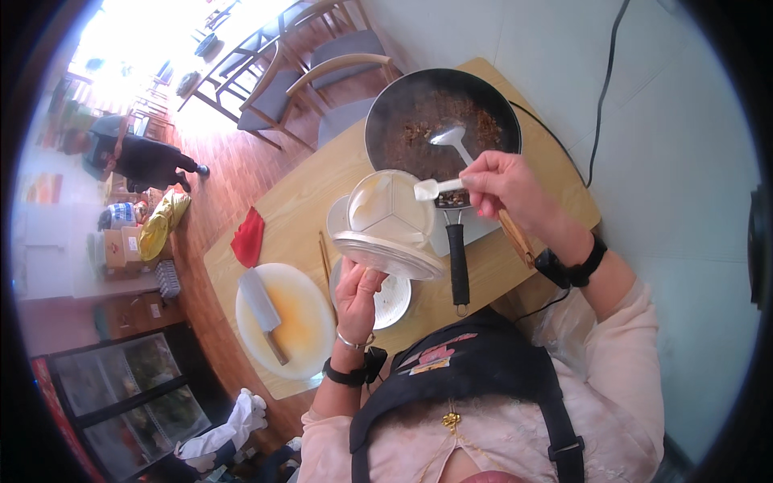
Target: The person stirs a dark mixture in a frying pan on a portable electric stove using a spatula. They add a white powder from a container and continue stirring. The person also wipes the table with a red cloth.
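Note:
My left hand holds a round, clear seasoning box tilted up, its inside split into three compartments. The box's round lid hangs open on the near side, above my fingers. Pinched in my right hand is a small white spoon, held over the edge of the box; its contents are hard to make out. Beyond it, a black wok holds browned, chopped food. A metal spatula rests in the wok, its wooden handle passing beneath my right hand.
On the wooden table are a white cutting board with a cleaver, a red cloth, chopsticks and a white dish. The wok's handle points towards me. A person stands far left.

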A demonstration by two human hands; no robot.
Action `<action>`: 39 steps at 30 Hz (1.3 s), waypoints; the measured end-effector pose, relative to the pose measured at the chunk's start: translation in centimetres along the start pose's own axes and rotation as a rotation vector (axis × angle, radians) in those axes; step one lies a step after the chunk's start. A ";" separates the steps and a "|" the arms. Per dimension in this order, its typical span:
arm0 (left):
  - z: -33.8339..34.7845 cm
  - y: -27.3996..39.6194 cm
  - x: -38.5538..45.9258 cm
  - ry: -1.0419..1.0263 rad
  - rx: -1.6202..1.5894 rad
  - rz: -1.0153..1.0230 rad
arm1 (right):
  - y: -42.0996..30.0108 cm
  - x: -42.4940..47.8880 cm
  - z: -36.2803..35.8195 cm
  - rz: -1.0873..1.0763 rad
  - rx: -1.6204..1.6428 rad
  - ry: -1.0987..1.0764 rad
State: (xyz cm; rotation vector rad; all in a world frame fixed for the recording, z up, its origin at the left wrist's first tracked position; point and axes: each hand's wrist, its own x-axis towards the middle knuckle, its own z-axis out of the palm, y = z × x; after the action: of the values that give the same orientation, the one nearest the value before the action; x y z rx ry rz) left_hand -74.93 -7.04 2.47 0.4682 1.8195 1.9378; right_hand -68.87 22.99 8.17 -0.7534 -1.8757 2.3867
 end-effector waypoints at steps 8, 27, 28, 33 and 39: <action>-1.8 -0.8 -0.4 0.066 -0.016 -0.006 | -1.9 9.1 -1.4 -0.239 -0.368 0.215; -2.6 -3.4 -2.0 -0.019 -0.110 -0.005 | -2.3 -1.0 2.9 -0.497 -0.535 -0.082; -1.9 -2.9 -2.1 0.010 -0.162 -0.017 | -2.0 -1.5 3.5 -0.575 -0.616 -0.103; -2.0 -2.5 -3.0 -0.022 -0.201 -0.032 | -1.7 -2.8 5.2 -0.874 -0.701 -0.121; -2.1 -2.8 -4.2 -0.008 -0.254 0.002 | -1.5 -3.3 5.8 -0.785 -0.715 -0.026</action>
State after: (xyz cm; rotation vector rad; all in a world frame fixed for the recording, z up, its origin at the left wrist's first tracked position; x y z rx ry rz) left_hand -72.20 -10.94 -0.22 0.3927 1.5391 2.1274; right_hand -68.56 17.11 11.73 0.0661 -2.4223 1.2675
